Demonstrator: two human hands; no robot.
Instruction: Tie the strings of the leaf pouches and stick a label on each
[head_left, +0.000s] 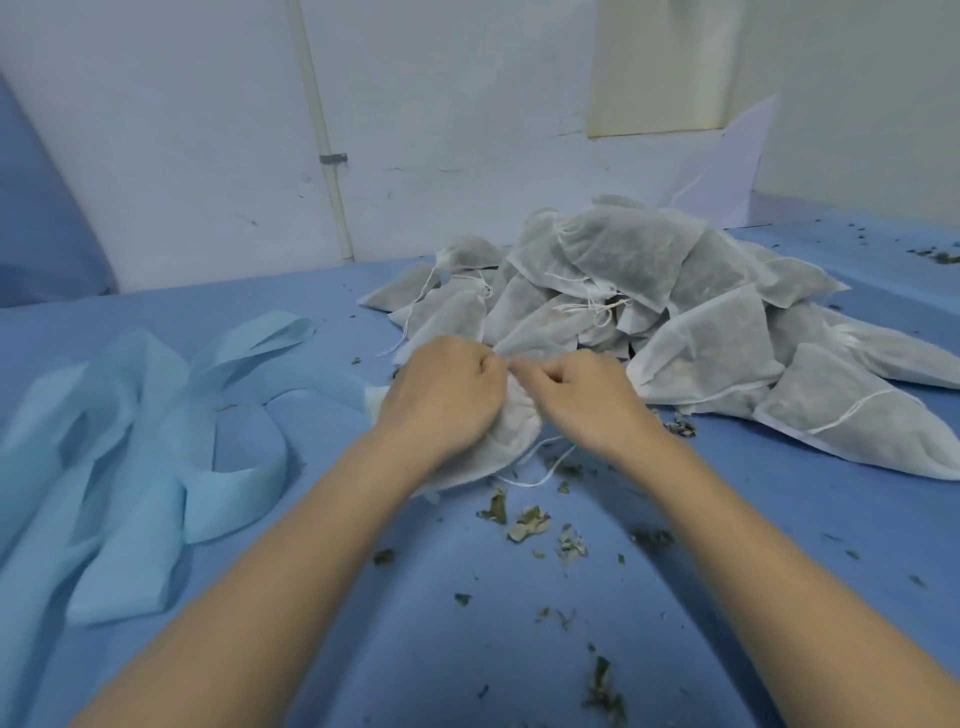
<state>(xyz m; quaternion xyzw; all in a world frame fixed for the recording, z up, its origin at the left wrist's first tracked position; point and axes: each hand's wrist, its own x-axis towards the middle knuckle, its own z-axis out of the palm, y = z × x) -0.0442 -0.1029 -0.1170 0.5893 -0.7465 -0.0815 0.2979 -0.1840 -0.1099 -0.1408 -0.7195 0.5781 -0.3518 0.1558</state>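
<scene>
Your blue worktop (322, 364) carries a heap of filled pouches (675, 312) at the far right and pale blue strips (156, 426) at the left. Between your hands lies one pouch (511, 436), just before the heap, among leaf crumbs (524, 522). Your left hand (441, 400) and right hand (587, 400) each have a curled grip, pinching its string (540, 480) at the neck.

Left hand (448, 391) and right hand (582, 396), fingers curled, meet at the neck of a white mesh pouch (506, 439) on blue sheet (415, 623). Drawstring (540, 475) trails loose. Pouch heap (675, 312) behind; leaf crumbs (524, 522) near; pale-blue fabric strips (130, 441) left.
</scene>
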